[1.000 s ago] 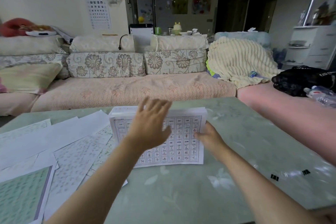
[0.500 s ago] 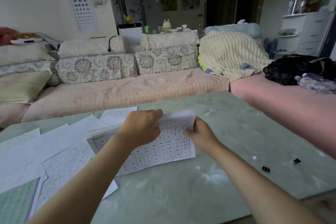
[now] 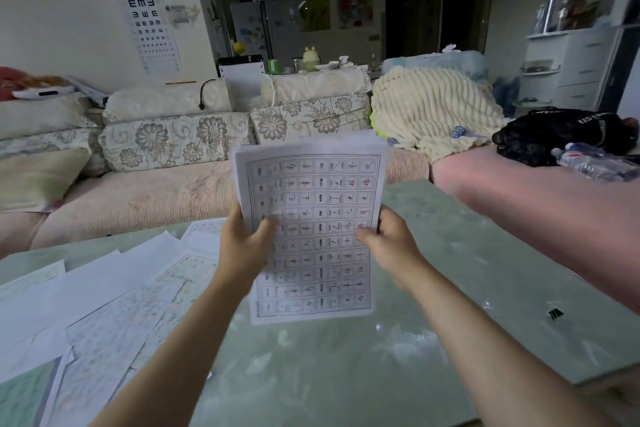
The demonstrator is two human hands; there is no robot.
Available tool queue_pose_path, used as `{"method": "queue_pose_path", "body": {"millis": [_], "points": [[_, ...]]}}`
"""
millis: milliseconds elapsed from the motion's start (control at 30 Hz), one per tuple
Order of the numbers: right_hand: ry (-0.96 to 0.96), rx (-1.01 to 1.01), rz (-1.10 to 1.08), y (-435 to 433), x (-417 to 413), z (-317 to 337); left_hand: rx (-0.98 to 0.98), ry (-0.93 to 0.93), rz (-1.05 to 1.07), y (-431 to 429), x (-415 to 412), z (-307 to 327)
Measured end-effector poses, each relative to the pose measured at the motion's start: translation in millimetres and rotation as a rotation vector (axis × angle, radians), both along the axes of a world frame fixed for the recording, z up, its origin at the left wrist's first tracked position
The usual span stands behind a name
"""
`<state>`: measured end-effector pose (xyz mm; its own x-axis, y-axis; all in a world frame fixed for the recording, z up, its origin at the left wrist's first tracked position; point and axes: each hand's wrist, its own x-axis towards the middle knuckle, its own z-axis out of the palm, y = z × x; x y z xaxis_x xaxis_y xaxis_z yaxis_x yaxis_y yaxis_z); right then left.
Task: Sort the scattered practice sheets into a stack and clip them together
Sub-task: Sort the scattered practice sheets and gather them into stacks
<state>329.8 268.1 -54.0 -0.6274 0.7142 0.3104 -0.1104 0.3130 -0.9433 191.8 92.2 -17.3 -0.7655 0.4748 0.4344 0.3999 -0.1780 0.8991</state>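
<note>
A stack of practice sheets [image 3: 311, 198] printed with a character grid stands upright above the green glass table [image 3: 450, 305], long side vertical. My left hand [image 3: 244, 246] grips its left edge with the thumb across the front. My right hand [image 3: 389, 243] holds its right edge, slightly blurred. Several loose sheets [image 3: 114, 295] lie scattered and overlapping on the table's left half. One small black binder clip [image 3: 555, 314] lies on the table at the right.
A pink sofa [image 3: 138, 198] with floral cushions runs behind the table and wraps round its right side. On it lie a cream blanket [image 3: 433, 111], a black bag [image 3: 557, 132] and a plastic bottle [image 3: 595, 163]. The table's right corner [image 3: 585, 380] is close.
The stack lay flat on the table with both hands on it. Both hands have gripped its sides and lifted it upright, turning it to portrait.
</note>
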Motion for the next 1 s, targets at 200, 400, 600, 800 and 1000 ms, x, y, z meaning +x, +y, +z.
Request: {"method": "queue_pose_path", "body": {"millis": [200, 400, 600, 800, 1000], "points": [[-0.110, 0.065, 0.003, 0, 1, -41, -0.008, -0.173, -0.031, 10, 6, -61], [-0.292, 0.100, -0.051, 7, -4, -53, -0.260, -0.091, 0.048, 17, -4, -81], [-0.544, -0.052, -0.067, 26, 6, -39, -0.660, -0.093, -0.014, 42, -16, -69], [-0.808, -0.093, -0.084, 45, 15, -59, -0.874, -0.144, -0.102, 69, 1, -93], [-1.035, 0.082, -0.171, 57, 24, -71, -1.130, 0.011, -0.041, 87, 12, -110]]}}
